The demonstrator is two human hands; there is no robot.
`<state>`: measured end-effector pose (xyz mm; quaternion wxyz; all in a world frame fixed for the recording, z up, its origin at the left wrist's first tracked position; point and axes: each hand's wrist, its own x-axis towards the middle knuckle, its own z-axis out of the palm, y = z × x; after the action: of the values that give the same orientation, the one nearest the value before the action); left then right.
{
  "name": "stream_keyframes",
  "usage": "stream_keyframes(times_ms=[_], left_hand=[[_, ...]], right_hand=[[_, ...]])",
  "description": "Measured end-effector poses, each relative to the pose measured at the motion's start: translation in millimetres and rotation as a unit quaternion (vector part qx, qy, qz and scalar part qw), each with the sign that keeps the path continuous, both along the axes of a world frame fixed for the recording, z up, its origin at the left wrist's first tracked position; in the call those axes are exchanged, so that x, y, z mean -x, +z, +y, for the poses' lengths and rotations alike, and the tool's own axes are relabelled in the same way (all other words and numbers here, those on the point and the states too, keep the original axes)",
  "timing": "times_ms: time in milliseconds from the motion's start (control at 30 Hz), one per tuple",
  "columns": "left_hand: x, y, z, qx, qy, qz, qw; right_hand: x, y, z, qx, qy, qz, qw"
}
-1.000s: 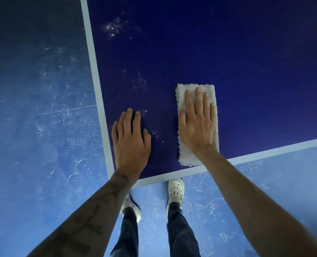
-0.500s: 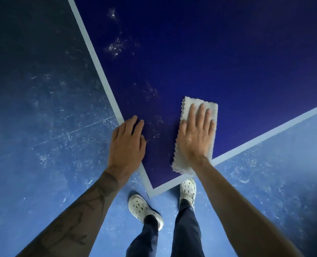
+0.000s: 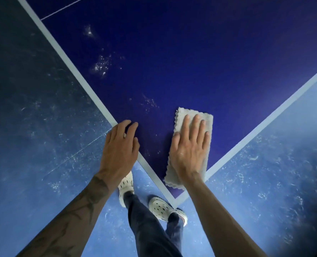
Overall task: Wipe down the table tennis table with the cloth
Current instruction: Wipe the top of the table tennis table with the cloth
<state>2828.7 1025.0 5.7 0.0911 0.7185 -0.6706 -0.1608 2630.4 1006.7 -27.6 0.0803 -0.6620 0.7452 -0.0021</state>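
I see the right hand (image 3: pixel 189 154) pressed flat, fingers straight, on the folded cloth (image 3: pixel 203 117), close to the counter's (image 3: pixel 200 58) near corner. The left hand (image 3: pixel 118 151) rests open across the left white edge line (image 3: pixel 76 71). Wide blue surface lies ahead, with dust specks (image 3: pixel 101 65) near that edge. The scuffed floor (image 3: pixel 33 127) and white shoes (image 3: pixel 161 210) are below.

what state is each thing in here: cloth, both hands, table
cloth, lying flat on the table near its corner
right hand, flat, fingers straight, pressing on the cloth
left hand, fingers relaxed, resting on the table's side edge, holding nothing
table, white specks on its surface beyond the cloth
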Motion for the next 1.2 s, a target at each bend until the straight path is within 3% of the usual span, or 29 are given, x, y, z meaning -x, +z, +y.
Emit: stream_keyframes(times_ms=[200, 333, 467, 633, 800, 900, 1000, 1100, 1200], left_hand=[[-35, -18, -57, 0.055, -0.063, -0.019, 0.996], [-47, -26, -79, 0.055, -0.118, -0.012, 0.991], [-74, -26, -92, 0.043, -0.157, -0.006, 0.987], [-108, -30, -111, 0.046, -0.176, -0.019, 0.983], [-118, -34, -126, 0.062, -0.21, -0.021, 0.975], [-118, -37, -133, 0.068, -0.239, -0.02, 0.968], [-121, -39, -145, 0.071, -0.266, -0.014, 0.961], [-129, -42, -155, 0.079, -0.284, -0.01, 0.955], [-138, -47, -166, 0.091, -0.312, -0.01, 0.946]], right_hand=[[-35, -14, 37, 0.002, 0.006, -0.027, 1.0], [-26, -13, 77, -0.019, -0.12, 0.003, 0.993], [-59, -5, 36, -0.021, -0.196, 0.019, 0.98], [-114, -4, -50, -0.001, -0.186, -0.041, 0.982], [-106, -2, 26, -0.047, -0.127, -0.02, 0.991], [-84, 1, 39, -0.071, -0.246, -0.004, 0.967], [-92, 2, -3, -0.041, -0.336, -0.001, 0.941], [-124, 0, -58, -0.011, -0.327, -0.021, 0.945], [-167, -1, -73, -0.007, -0.241, -0.035, 0.97]])
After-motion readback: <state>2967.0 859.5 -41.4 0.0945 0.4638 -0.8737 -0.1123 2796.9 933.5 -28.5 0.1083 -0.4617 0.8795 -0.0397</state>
